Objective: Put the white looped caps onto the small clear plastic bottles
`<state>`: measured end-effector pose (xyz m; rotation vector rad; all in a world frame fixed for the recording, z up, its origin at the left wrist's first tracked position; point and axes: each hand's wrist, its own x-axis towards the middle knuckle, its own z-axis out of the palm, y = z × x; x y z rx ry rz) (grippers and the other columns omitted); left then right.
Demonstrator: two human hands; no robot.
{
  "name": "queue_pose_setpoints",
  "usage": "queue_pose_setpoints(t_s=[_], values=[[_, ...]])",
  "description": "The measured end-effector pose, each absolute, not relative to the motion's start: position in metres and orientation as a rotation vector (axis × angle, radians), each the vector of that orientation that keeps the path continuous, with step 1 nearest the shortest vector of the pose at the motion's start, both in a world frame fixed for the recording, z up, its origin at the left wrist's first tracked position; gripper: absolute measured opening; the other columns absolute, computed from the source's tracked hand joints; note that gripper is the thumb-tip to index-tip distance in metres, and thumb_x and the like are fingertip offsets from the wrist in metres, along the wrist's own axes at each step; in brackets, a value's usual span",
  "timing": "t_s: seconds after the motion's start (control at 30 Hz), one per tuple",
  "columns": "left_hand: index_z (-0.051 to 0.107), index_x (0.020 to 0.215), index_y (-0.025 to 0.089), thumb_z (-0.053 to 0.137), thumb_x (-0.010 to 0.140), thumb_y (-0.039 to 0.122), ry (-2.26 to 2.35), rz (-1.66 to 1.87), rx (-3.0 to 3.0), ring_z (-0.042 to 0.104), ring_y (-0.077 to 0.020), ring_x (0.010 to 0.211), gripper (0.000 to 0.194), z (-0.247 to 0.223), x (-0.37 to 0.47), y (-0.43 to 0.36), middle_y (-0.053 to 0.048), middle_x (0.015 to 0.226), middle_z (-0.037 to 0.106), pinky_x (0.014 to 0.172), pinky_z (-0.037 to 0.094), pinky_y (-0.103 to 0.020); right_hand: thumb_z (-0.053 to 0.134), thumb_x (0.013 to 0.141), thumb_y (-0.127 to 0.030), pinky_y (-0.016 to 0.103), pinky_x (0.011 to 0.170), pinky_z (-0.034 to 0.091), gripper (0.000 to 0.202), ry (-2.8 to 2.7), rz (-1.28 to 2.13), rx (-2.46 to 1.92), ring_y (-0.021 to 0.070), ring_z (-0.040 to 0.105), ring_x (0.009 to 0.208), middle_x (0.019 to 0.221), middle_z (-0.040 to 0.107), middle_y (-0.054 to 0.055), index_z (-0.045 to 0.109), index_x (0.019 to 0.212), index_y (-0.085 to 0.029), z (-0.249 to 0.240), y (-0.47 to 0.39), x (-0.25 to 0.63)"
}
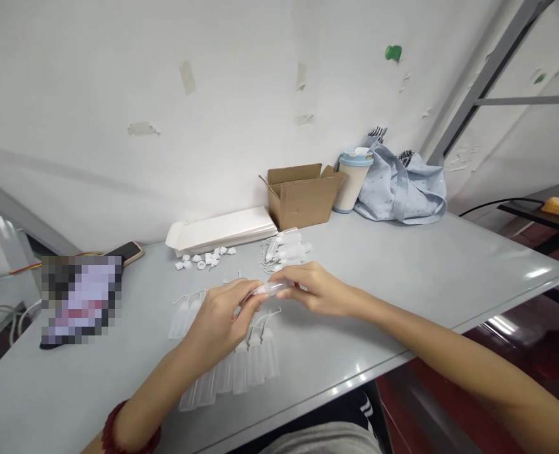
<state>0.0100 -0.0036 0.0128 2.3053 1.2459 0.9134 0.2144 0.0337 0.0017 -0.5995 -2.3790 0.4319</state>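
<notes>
Above the middle of the grey table I hold a small clear plastic bottle (274, 288) sideways between both hands. My left hand (227, 309) pinches its white top end, and the fingers partly hide that end. The body of the same bottle is between the thumb and fingers of my right hand (320, 290). Under my left arm lies a row of clear bottles (241, 372) with thin bent white tubes. More such bottles (179, 320) lie left of my left hand. Beyond my hands are a small pile of bottles (293, 252) and several loose white caps (208, 258).
Flat white cardboard (225, 228) lies along the wall beside an open brown box (308, 200). A lidded cup (353, 183) and a light blue cloth bag (402, 189) stand at back right. To the left are a phone (130, 252) and a pixelated item (83, 299).
</notes>
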Motion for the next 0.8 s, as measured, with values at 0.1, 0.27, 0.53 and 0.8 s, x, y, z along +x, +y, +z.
queue_pose_setpoints(t_s=[0.1, 0.27, 0.53, 0.8], values=[[0.064, 0.072, 0.018, 0.048, 0.086, 0.036, 1.312, 0.855, 2.085, 0.055, -0.0128, 0.054, 0.027, 0.017, 0.009, -0.001, 0.000, 0.060, 0.063, 0.050, 0.039, -0.021, 0.052, 0.090, -0.019, 0.024, 0.063, 0.047, 0.016, -2.363, 0.376, -0.599, 0.0133, 0.058, 0.069, 0.081, 0.066, 0.006, 0.057, 0.103, -0.012, -0.001, 0.035, 0.213], [0.059, 0.065, 0.018, 0.049, 0.085, 0.044, 1.270, 0.708, 1.806, 0.055, -0.0124, 0.051, 0.034, 0.024, 0.008, 0.000, 0.001, 0.056, 0.062, 0.050, 0.042, -0.021, 0.043, 0.094, -0.021, 0.028, 0.064, 0.048, 0.019, -2.336, -0.066, -0.509, 0.0171, 0.059, 0.076, 0.085, 0.064, 0.011, 0.053, 0.104, -0.009, -0.013, 0.039, 0.210], [0.050, 0.060, 0.018, 0.047, 0.086, 0.045, 1.204, 0.714, 1.706, 0.045, -0.0088, 0.038, 0.037, 0.021, 0.014, -0.006, 0.005, 0.046, 0.048, 0.041, 0.038, -0.020, 0.035, 0.097, -0.026, 0.026, 0.061, 0.044, 0.025, -2.400, 0.103, -0.490, 0.0152, 0.054, 0.070, 0.079, 0.061, 0.009, 0.053, 0.103, -0.010, -0.004, 0.034, 0.214], [0.054, 0.067, 0.017, 0.042, 0.091, 0.028, 1.143, 0.849, 2.212, 0.051, -0.0105, 0.052, 0.029, 0.016, 0.016, -0.011, 0.001, 0.057, 0.054, 0.053, 0.039, -0.022, 0.042, 0.095, -0.033, 0.020, 0.056, 0.037, 0.032, -2.192, 0.976, -0.641, 0.0088, 0.043, 0.058, 0.063, 0.047, -0.002, 0.060, 0.081, -0.011, 0.018, 0.026, 0.214]])
